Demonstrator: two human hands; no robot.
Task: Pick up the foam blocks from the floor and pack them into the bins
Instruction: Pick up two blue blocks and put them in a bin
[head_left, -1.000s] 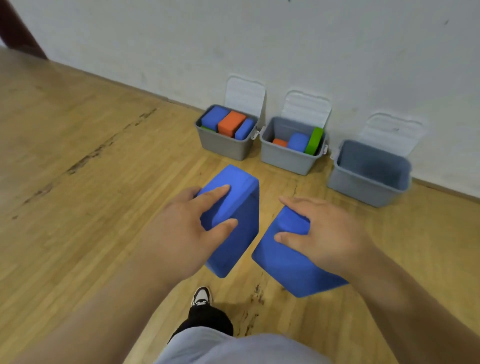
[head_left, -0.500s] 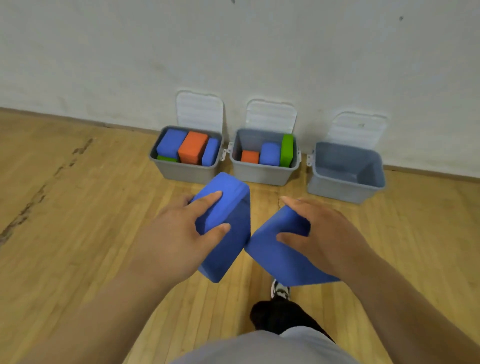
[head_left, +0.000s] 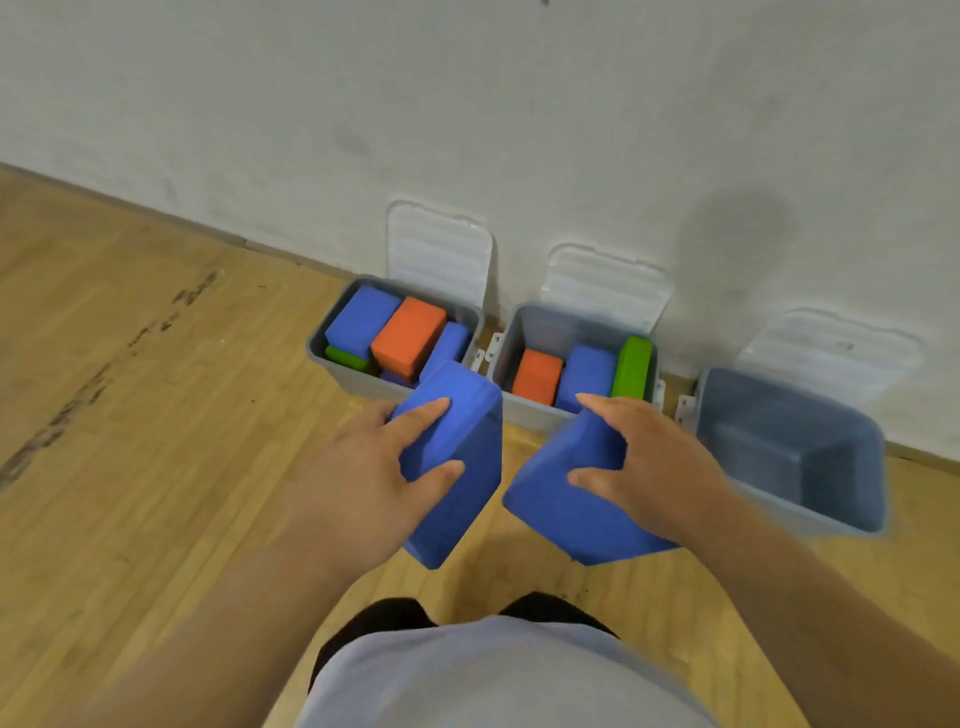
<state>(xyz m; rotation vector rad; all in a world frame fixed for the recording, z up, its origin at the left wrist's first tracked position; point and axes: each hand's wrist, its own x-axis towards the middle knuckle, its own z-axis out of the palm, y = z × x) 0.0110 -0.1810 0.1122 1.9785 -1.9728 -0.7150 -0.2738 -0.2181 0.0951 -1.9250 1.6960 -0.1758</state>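
right bin (head_left: 789, 452) open, left bins (head_left: 332, 358) crowded

We see a bare indoor room: worn wooden plank floor (head_left: 135, 467) at nine o'clock, scuffed white wall (head_left: 467, 104) at twelve, grey storage bins (head_left: 748, 436) lined against it.

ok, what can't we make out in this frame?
Head view:
- Left grey plastic bin: lower layer hidden under its top foam blocks; near corner behind the blue foam block in the left hand.
- Middle grey plastic bin: front wall partly behind the second blue foam block in the right hand.
- Right grey plastic bin: edges motion-blurred.
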